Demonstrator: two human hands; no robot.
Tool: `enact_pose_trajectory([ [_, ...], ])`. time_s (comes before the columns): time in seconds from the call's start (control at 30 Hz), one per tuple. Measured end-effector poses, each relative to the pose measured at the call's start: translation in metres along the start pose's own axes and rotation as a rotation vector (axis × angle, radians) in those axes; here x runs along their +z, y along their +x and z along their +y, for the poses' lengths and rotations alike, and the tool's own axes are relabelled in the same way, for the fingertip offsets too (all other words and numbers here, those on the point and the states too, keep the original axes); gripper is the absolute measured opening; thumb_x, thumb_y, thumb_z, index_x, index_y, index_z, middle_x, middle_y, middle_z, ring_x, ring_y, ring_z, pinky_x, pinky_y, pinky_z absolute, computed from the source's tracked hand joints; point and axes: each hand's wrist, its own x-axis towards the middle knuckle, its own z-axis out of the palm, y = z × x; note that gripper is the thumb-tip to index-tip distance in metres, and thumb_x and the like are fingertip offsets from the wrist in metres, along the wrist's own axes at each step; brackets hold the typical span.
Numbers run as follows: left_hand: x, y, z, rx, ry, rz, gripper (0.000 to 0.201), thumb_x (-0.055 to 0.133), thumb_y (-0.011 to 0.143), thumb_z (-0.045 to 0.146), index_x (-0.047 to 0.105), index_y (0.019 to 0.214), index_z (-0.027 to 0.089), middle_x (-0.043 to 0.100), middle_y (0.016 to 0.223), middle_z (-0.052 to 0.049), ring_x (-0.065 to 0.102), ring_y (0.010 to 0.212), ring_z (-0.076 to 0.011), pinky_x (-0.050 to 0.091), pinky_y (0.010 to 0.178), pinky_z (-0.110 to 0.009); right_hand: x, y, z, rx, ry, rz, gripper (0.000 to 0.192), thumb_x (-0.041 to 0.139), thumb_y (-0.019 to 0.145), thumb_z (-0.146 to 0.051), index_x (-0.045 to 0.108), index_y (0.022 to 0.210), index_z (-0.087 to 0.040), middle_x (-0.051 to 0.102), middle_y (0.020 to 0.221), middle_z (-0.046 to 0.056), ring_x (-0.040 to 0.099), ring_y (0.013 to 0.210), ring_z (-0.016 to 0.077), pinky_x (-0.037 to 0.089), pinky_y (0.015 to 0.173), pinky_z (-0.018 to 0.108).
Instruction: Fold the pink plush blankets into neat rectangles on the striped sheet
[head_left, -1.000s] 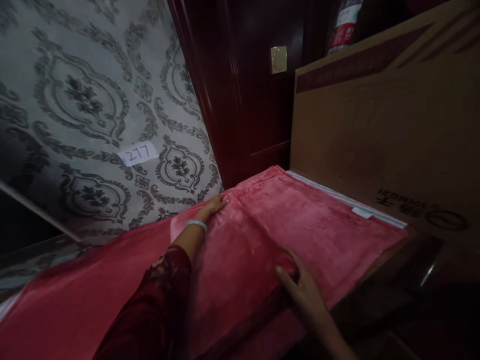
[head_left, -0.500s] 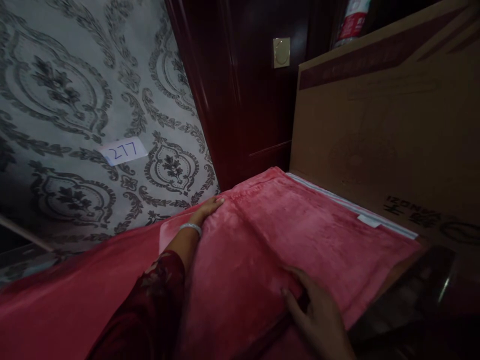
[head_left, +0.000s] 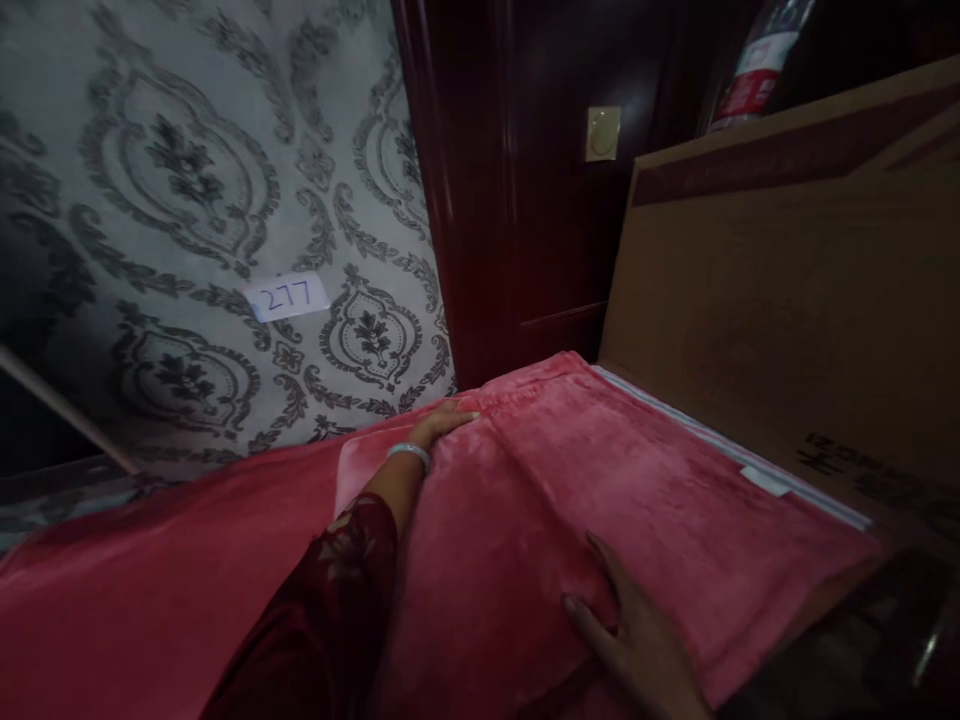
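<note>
A pink-red plush blanket [head_left: 637, 470] spreads across the surface before me, with a folded layer whose edge runs from the far side towards my right hand. My left hand [head_left: 448, 420] lies on the far end of this fold, fingers stretched out over the cloth. A pale bangle [head_left: 409, 456] circles that wrist, below a dark red flowered sleeve [head_left: 330, 580]. Nearer to me, my right hand [head_left: 649, 635] rests against the fold, thumb and forefinger spread apart with cloth bulging between them. Its other fingers are mostly hidden.
A large cardboard box [head_left: 765, 290] stands behind the blanket at right, with a bottle [head_left: 754, 80] at its top edge. Patterned wallpaper [head_left: 180, 200] carries a paper label [head_left: 289, 296] reading 277. A dark red wooden panel [head_left: 517, 220] rises between. A thin stick [head_left: 67, 410] slants at left.
The view has swung left, so the wall, box and blanket appear further right. My left hand stays at the fold's far end; my right hand remains at the near part, thumb and forefinger still apart.
</note>
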Motion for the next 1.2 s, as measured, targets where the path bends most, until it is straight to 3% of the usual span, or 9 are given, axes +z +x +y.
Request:
enact_pose_trajectory([
  [0.13,-0.028,-0.026,0.036,0.004,-0.030,0.123,0.044,0.078,0.071,0.051,0.069,0.095,0.015,0.072,0.088,-0.007,0.068,0.091,-0.0257,0.056,0.085,-0.040,-0.003,0.004,0.006,-0.050,0.078,0.026,0.076,0.057,0.081,-0.059,0.054,0.143,-0.016,0.065,0.137,0.014,0.061,0.127,0.0328,0.052,0.105,0.047],
  [0.27,-0.093,-0.081,0.093,0.161,-0.028,0.313,0.041,0.078,0.073,0.043,0.065,0.100,0.015,0.071,0.097,-0.006,0.066,0.095,-0.0228,0.055,0.087,-0.035,-0.023,0.019,-0.023,-0.152,0.103,0.051,0.077,0.061,0.078,-0.061,0.057,0.142,-0.019,0.067,0.134,0.012,0.063,0.122,0.0350,0.055,0.100,0.049],
  [0.43,-0.179,-0.203,0.160,0.315,-0.046,0.413,0.047,0.079,0.069,0.051,0.067,0.095,0.013,0.070,0.091,-0.006,0.065,0.086,-0.0215,0.056,0.081,-0.034,-0.064,0.036,-0.108,-0.411,0.094,0.150,0.066,0.063,0.079,-0.056,0.061,0.139,-0.027,0.068,0.132,0.008,0.064,0.119,0.0351,0.054,0.100,0.048],
  [0.53,-0.210,-0.287,0.182,0.324,-0.013,0.498,0.050,0.082,0.063,0.053,0.068,0.091,0.014,0.069,0.085,-0.005,0.065,0.080,-0.0196,0.055,0.075,-0.031,-0.080,0.038,-0.154,-0.572,0.108,0.215,0.064,0.063,0.082,-0.053,0.059,0.142,-0.029,0.064,0.137,0.007,0.061,0.123,0.0353,0.050,0.104,0.050],
  [0.63,-0.222,-0.362,0.184,0.333,0.014,0.628,0.048,0.086,0.059,0.051,0.068,0.088,0.017,0.066,0.082,-0.002,0.063,0.078,-0.0178,0.053,0.069,-0.027,-0.085,0.036,-0.188,-0.649,0.172,0.198,0.063,0.066,0.081,-0.050,0.060,0.140,-0.030,0.064,0.136,0.007,0.061,0.123,0.0344,0.050,0.104,0.049],
  [0.73,-0.223,-0.412,0.167,0.275,0.055,0.717,0.042,0.085,0.062,0.052,0.066,0.080,0.019,0.062,0.075,0.000,0.060,0.069,-0.0151,0.049,0.061,-0.024,-0.076,0.037,-0.212,-0.662,0.293,0.069,0.063,0.069,0.079,-0.047,0.061,0.139,-0.029,0.068,0.130,0.007,0.064,0.116,0.0310,0.054,0.097,0.043],
  [0.97,-0.227,-0.437,0.106,0.057,-0.065,0.785,0.055,0.082,0.056,0.061,0.068,0.085,0.017,0.066,0.076,-0.002,0.058,0.068,-0.0158,0.049,0.062,-0.026,-0.012,0.076,-0.251,-0.574,0.455,-0.271,0.059,0.073,0.066,-0.042,0.071,0.120,-0.018,0.073,0.119,0.009,0.068,0.104,0.0271,0.056,0.091,0.039],
  [1.07,-0.236,-0.437,0.107,0.158,-0.010,0.858,0.050,0.079,0.060,0.060,0.066,0.084,0.018,0.064,0.080,-0.002,0.057,0.072,-0.0155,0.048,0.064,-0.025,-0.007,0.090,-0.271,-0.627,0.417,-0.207,0.063,0.068,0.067,-0.039,0.068,0.125,-0.015,0.072,0.119,0.010,0.067,0.104,0.0271,0.054,0.095,0.042],
  [1.2,-0.238,-0.453,0.117,0.233,0.183,0.920,0.040,0.075,0.065,0.052,0.060,0.086,0.021,0.060,0.081,0.000,0.055,0.074,-0.0155,0.047,0.067,-0.025,-0.030,0.084,-0.278,-0.891,0.232,0.068,0.067,0.059,0.075,-0.031,0.057,0.140,-0.020,0.066,0.129,0.009,0.063,0.114,0.0274,0.047,0.105,0.045],
])
